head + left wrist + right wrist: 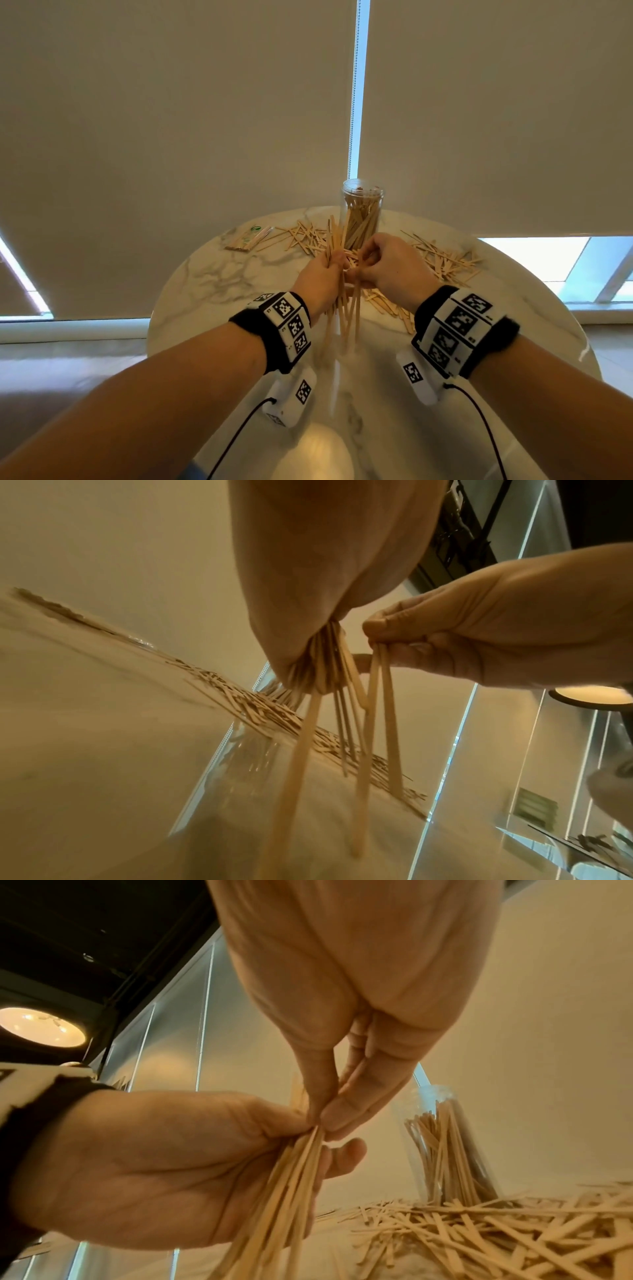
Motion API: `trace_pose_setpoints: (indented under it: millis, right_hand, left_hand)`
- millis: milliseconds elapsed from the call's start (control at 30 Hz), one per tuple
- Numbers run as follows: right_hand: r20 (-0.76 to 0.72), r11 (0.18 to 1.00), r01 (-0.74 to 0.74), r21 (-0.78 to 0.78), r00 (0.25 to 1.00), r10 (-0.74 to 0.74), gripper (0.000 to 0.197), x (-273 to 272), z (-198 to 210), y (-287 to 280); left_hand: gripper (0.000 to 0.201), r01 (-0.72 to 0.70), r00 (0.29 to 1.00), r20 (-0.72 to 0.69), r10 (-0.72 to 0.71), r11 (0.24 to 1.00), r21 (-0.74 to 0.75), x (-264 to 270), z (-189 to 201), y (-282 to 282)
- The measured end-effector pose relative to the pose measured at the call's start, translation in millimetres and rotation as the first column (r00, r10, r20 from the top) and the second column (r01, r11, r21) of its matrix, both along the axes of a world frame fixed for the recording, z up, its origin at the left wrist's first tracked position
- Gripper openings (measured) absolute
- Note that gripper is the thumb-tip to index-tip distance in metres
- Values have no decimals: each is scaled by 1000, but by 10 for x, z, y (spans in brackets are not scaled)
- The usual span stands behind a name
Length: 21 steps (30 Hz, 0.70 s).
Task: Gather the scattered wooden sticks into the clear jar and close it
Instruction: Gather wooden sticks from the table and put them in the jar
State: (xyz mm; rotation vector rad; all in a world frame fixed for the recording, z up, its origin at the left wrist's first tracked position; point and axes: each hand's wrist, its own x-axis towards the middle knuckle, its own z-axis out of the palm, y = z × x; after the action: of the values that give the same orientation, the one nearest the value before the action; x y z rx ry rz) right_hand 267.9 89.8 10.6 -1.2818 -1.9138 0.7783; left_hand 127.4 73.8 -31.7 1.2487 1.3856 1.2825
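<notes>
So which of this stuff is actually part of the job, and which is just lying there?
Job: the jar, the bundle in the left hand, the right hand, loose sticks on the table.

Lying about: a packet, the blinds.

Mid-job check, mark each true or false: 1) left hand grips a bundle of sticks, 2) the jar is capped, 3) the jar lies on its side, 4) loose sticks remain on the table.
1) The left hand grips a bundle of sticks: true.
2) The jar is capped: false, its mouth is open.
3) The jar lies on its side: false, it stands upright.
4) loose sticks remain on the table: true.
</notes>
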Motion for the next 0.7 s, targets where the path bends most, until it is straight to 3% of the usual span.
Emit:
trace_pose_setpoints:
  millis: [133,233,300,400,467,533,600,700]
  right_hand:
    - [-91,998,41,54,995,-36,24,19,46,54]
    - [-245,999,-34,-38,969,23,17,-3,73,54]
    - [-193,1000,-17,6,981,17,13,-16,135,73]
    - [-150,991,42,130,988,-22,38,-46,319,101]
    - [-138,978,50,202,990,-22,42,-70,467,90]
    - [47,986,-62,155,997,56,31,-98,550,93]
    - [207,983,-178,33,964,168,34,-135,566,76]
    - [202,973,-230,16,954,222,39,-148,543,53]
  left_hand:
    - [40,157,978,139,-152,987,-21,62,55,-100]
    - [41,136,961,241,-135,991,12,94,42,-121]
    - [43,118,972,200,-124,992,45,78,66,-121]
    - [38,172,981,83,-177,983,65,73,131,-169]
    - [33,227,974,-1,-227,972,64,118,152,-201]
    - [29,253,967,-42,-251,966,56,173,145,-210]
    - [28,259,966,-28,-258,964,56,205,132,-205]
    - [30,250,967,28,-252,967,42,207,151,-204]
